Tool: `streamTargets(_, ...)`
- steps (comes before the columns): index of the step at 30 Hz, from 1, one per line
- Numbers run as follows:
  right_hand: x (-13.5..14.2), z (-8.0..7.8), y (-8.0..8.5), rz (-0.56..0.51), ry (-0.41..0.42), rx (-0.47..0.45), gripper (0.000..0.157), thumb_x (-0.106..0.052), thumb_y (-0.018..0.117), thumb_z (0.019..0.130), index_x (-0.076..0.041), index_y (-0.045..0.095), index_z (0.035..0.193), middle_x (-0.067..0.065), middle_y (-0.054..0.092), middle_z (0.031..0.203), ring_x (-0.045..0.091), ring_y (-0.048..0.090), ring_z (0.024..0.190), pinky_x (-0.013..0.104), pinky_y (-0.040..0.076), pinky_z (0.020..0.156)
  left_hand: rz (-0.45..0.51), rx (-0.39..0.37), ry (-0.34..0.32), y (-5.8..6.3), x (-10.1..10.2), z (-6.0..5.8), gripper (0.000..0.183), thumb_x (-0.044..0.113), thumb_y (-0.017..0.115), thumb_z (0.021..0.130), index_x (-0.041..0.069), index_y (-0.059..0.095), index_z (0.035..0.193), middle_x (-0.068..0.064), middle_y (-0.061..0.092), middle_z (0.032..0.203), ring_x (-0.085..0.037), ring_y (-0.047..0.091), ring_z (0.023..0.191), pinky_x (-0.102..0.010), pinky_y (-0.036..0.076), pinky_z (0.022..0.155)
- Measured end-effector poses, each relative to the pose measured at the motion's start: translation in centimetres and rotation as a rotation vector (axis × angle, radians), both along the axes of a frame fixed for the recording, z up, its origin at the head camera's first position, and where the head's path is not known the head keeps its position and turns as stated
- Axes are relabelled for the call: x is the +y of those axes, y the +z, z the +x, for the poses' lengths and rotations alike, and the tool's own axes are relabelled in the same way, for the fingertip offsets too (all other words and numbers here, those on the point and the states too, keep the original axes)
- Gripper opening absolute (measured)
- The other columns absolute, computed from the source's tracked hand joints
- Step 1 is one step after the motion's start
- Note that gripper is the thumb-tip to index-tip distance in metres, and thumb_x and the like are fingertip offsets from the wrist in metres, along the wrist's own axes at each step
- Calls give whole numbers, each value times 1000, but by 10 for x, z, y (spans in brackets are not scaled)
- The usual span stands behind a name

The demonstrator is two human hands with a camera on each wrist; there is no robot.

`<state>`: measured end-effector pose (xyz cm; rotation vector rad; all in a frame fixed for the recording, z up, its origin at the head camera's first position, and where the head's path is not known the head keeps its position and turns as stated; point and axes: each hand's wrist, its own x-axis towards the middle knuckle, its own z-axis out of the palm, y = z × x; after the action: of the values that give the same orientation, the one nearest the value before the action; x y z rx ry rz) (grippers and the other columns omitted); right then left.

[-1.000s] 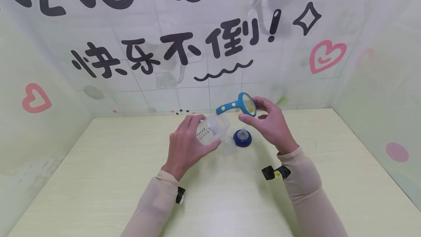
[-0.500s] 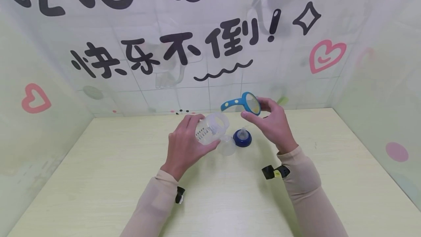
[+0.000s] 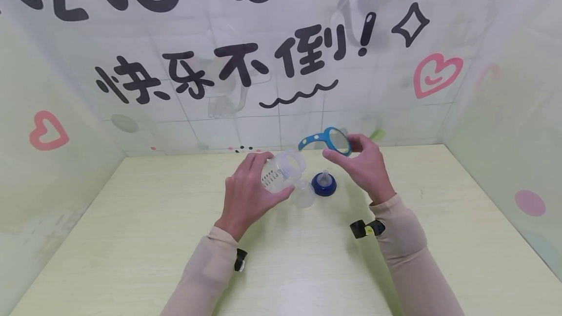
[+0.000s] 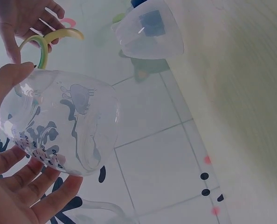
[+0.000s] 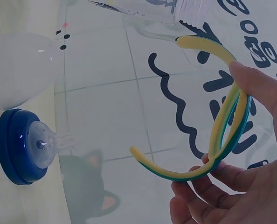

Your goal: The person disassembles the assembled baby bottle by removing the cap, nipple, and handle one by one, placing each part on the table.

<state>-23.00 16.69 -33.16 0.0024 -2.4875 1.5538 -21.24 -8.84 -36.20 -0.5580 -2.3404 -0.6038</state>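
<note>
My left hand (image 3: 249,194) grips a clear baby bottle (image 3: 277,174) with printed measuring marks, tilted so its mouth faces right. In my right hand (image 3: 362,160) is a blue-and-yellow bottle handle ring (image 3: 317,137), pinched between thumb and fingers above the table. The right wrist view shows its two curved arms (image 5: 176,176) and the central ring. Below and between the hands a dark blue collar with a clear nipple (image 3: 324,184) stands on the table. Touching or close beside it is a translucent cap (image 3: 305,195). The bottle and handle ring are apart.
The pale wooden table (image 3: 145,228) meets a white back wall (image 3: 263,130) with printed lettering, just behind the hands. Side walls (image 3: 505,150) close off left and right. A dark wrist camera (image 3: 358,229) is strapped at the right sleeve.
The handle ring has shifted slightly right, away from the bottle, and turned a little in my right hand. My left hand and the bottle have barely moved.
</note>
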Motion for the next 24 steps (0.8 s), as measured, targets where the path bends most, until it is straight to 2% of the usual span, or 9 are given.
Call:
streamTargets(8,0,-4,-9,41,-5,-48,79,-51,80,78,0,51,131,16,55,121,31,47,114,42,43,88,-2,-6,-2,0,0,1,72,47,88,67,8,61,120,-10,63,109,-22,61,81,-36,50,51)
streamTargets(16,1,-9,-20,89,5,-79,77,-54,79,78,2,51,123,15,55,107,27,50,96,36,45,76,-6,3,-3,-1,0,0,72,47,88,67,8,61,120,-10,63,109,-22,61,81,-35,51,50)
streamTargets(24,3,-12,-25,155,30,-163,75,-55,76,81,4,52,120,16,57,103,27,52,90,34,44,72,-5,8,-4,-1,0,0,72,48,88,67,8,60,120,-9,63,109,-22,61,81,-34,50,50)
